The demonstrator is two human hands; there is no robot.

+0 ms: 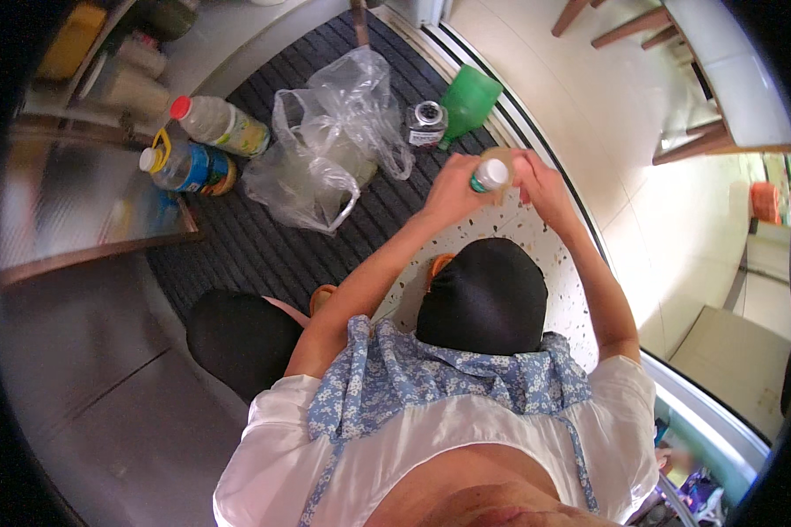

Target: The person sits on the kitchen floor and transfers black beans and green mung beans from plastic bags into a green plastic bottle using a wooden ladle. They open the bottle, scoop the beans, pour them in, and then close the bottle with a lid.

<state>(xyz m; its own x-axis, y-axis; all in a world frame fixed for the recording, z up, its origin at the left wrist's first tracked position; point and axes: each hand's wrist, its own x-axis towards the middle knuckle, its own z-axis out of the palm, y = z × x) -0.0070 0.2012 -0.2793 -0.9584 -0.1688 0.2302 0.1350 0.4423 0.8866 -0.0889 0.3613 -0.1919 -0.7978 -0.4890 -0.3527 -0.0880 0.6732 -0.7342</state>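
Note:
My left hand (453,189) is closed around a small bottle with a white cap (494,172) and a green band, its cap towards me. Close beside it, my right hand (542,184) has bent fingers near a tan, round-edged thing (499,155) behind the bottle; whether it grips this cannot be told. Just beyond my hands, a green plastic bottle (469,101) lies tilted at the mat's edge. Next to it stands a clear jar (427,123) with dark contents and a label. Clear plastic bags (333,141) lie crumpled on the dark ribbed mat (263,247).
At the left are a red-capped bottle (223,125) and a yellow-handled oil bottle (188,168), near an open cabinet door (99,204). A sliding-door track (534,125) runs along the right. Wooden furniture legs (633,27) stand on the tiled floor beyond.

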